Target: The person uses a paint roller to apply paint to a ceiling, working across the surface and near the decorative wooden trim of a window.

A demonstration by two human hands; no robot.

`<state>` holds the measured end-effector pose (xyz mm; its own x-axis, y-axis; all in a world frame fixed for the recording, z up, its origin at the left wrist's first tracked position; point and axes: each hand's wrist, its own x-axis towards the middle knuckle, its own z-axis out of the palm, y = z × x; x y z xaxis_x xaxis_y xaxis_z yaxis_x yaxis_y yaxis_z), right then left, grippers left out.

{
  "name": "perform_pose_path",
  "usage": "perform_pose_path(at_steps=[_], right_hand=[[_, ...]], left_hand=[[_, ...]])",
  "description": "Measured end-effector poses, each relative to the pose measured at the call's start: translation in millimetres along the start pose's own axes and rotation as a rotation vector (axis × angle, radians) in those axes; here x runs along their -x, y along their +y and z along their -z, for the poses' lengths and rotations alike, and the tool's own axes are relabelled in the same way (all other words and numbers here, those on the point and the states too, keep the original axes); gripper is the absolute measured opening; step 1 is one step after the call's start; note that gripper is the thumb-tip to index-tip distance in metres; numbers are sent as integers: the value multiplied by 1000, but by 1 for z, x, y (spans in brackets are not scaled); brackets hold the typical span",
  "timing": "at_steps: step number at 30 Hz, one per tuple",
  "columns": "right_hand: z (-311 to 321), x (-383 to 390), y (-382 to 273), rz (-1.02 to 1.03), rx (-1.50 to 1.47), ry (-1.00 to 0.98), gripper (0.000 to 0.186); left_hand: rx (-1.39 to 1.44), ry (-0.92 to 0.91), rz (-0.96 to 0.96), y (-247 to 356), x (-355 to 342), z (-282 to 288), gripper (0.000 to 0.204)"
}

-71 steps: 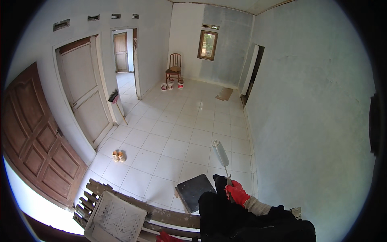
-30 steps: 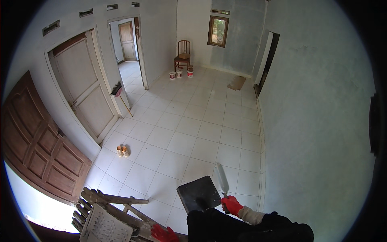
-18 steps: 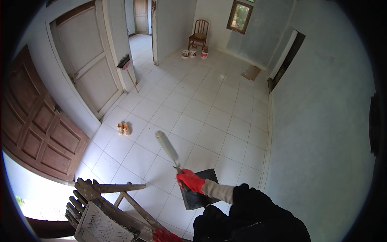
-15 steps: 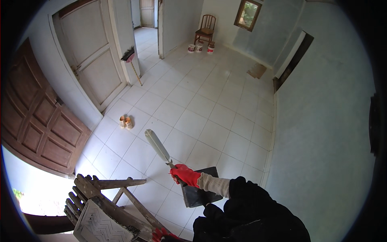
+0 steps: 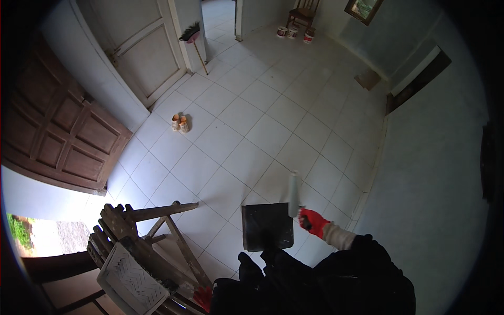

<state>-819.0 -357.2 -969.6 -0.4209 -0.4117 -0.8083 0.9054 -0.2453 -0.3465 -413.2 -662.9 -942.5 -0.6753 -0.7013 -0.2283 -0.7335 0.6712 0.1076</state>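
Note:
In my right hand [image 5: 313,222], gloved in red with a pale cuff, is a paint roller [image 5: 294,194]. The fingers are closed round it and its pale sleeve points away from me, above the tiled floor. My left hand [image 5: 203,298], also in a red glove, is at the lower edge beside the wooden ladder [image 5: 157,252]. Dark clothing covers most of that hand, so its grip is not visible. A whitish paint tray [image 5: 135,278] with a ridged zigzag bottom sits tilted on the ladder, left of my left hand.
A dark square panel [image 5: 268,223] lies below, by my dark-clothed legs. Shoes [image 5: 180,123] stand on the white tiles. Further off are a broom [image 5: 197,47], buckets [image 5: 292,32], a chair [image 5: 303,14] and flat cardboard [image 5: 367,80]. A brown door [image 5: 63,126] stands left; a pale wall [image 5: 430,173] rises right.
My right hand has moved rightward with the roller, off from over the dark panel, and the roller now points more upright in view. The view has shifted downward; my left hand stays by the ladder.

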Motion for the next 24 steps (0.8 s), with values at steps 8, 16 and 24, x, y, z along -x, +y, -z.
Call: perform_pose_path(at_steps=[8, 16, 24], right_hand=[[135, 124, -55, 100, -147, 419, 15], [190, 190, -30, 364, -623, 418, 9], [266, 144, -49, 511, -1097, 526, 8]], left_hand=[[-64, -25, 4, 37, -48, -6, 45], [-155, -155, -108, 124, -151, -24, 42], [-374, -447, -292, 269, -305, -66, 39]])
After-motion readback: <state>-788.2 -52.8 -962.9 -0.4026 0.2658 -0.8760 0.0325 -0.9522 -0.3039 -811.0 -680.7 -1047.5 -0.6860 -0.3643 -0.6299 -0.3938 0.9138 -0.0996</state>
